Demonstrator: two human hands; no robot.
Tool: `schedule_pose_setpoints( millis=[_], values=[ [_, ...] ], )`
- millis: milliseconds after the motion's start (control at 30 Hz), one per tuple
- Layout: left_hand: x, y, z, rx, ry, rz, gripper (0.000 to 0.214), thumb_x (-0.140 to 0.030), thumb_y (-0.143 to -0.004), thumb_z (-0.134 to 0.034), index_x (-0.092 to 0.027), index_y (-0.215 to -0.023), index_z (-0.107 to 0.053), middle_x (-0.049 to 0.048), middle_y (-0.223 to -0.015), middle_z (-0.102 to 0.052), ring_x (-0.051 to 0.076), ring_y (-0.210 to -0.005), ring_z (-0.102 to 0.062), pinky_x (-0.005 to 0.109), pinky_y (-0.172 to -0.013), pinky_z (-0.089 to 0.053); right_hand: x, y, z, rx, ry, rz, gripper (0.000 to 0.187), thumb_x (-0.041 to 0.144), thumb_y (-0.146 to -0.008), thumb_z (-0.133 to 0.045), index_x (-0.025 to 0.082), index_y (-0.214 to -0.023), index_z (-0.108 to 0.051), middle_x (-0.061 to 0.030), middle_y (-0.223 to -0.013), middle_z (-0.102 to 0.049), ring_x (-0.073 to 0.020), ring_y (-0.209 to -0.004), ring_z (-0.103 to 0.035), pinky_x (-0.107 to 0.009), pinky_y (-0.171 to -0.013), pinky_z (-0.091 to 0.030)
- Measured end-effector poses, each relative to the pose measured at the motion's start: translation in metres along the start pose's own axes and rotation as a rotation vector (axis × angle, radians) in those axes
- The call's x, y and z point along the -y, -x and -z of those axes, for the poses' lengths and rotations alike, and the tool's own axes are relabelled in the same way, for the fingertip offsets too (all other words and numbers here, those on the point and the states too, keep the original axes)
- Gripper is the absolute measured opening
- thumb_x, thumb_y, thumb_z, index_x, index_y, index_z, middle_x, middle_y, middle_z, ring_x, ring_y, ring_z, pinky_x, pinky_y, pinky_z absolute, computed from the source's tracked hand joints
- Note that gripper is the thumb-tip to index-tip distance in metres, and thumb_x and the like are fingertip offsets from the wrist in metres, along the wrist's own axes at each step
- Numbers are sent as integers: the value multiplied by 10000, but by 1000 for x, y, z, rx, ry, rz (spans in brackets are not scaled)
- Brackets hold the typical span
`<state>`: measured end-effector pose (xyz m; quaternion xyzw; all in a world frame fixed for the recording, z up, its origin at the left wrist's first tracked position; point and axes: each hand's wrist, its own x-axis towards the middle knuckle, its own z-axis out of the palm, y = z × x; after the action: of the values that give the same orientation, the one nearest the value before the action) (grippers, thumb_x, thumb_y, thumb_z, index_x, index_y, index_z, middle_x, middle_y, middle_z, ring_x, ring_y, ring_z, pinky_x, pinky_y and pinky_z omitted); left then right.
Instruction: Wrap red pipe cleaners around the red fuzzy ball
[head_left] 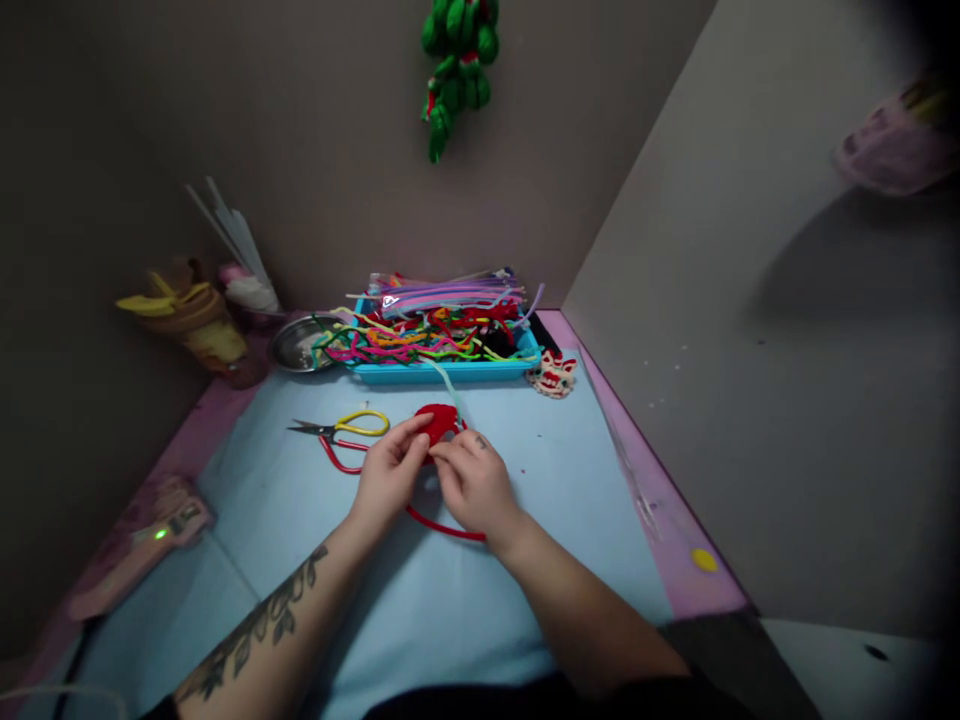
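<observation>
L hand (390,468) & R hand (478,482) pinching red chenille piece (437,419), well in from worktop (686,535) R edge; prob. shaping step; next move needs steady L grip.

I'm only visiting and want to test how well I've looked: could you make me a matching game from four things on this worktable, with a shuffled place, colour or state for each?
Things
1. Scissors
2. Pink tool
3. Metal bowl
4. Red fuzzy piece

Places, colours, states
A. At the left end of the blue tray
B. Between the left hand and the right hand
C. One handle yellow, the other red
D. Showing a lit green light

Right pairs: 1-C, 2-D, 3-A, 4-B
</observation>
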<state>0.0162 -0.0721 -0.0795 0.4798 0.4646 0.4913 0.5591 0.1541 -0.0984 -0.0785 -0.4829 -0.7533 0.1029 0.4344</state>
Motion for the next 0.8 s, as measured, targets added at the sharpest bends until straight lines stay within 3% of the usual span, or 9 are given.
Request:
schedule_pose_setpoints(
  millis=[167,300,400,500,600,667,700,800],
  values=[
    [-5,2,-3,-35,3,-11,436,-409,-786,-647,-134,-1121,-600,95,-865,-736,209,-853,-694,343,-819,-519,-11,-6,7,-210,-109,-275,103,232,-821,-584,213,-875,-670,-92,-996,-580,-232,-1012,-559,-409,-918,-456],
    [-5,3,-5,13,-16,-19,436,-412,-794,-631,-130,-1123,-583,93,-847,-726,216,-861,-690,339,-814,-515,-22,-8,3,-113,-329,-465,122,317,-787,-623,212,-792,-685,-109,-1242,-533,-262,-1176,-523,-445,-1018,-396],
    [-3,4,-4,45,-52,-48,437,-391,-832,-589,-147,-1190,-532,65,-814,-710,194,-820,-680,326,-794,-508,-25,-8,-1,-52,-474,-506,161,342,-803,-604,210,-749,-679,-98,-1226,-552,-247,-1197,-522,-421,-1038,-385],
    [-1,6,0,-95,-232,-196,373,-342,-823,-610,-186,-1157,-551,51,-867,-688,175,-813,-650,297,-756,-498,-25,-7,-1,-105,-520,-554,181,337,-800,-615,199,-691,-656,-100,-1155,-578,-248,-1208,-511,-417,-1041,-378],
    [-5,12,0,-275,-521,-404,161,-323,-782,-657,-200,-882,-631,41,-830,-665,163,-750,-605,286,-726,-484,-24,-8,-3,-220,-550,-583,188,333,-812,-610,190,-697,-651,-106,-1114,-594,-246,-1211,-508,-410,-1027,-394],
    [-7,17,-3,-107,-613,-421,123,-328,-790,-645,-208,-812,-656,36,-794,-676,152,-676,-583,290,-713,-482,-22,-8,-7,-286,-604,-583,180,339,-822,-600,186,-738,-643,-103,-1150,-582,-230,-1165,-546,-389,-998,-428],
    [-7,19,-6,-35,-615,-386,166,-332,-786,-649,-210,-897,-670,48,-869,-696,149,-668,-586,290,-702,-485,-20,-8,-9,-314,-640,-579,177,343,-825,-595,184,-757,-634,-103,-1181,-568,-219,-1132,-569,-376,-976,-449],
    [-4,20,-15,63,-484,-187,286,-345,-777,-642,-190,-1017,-644,44,-827,-691,140,-600,-581,253,-557,-449,-14,-7,-15,-349,-722,-575,176,342,-822,-595,180,-759,-616,-112,-1237,-536,-206,-1094,-591,-347,-926,-483]
  ],
)
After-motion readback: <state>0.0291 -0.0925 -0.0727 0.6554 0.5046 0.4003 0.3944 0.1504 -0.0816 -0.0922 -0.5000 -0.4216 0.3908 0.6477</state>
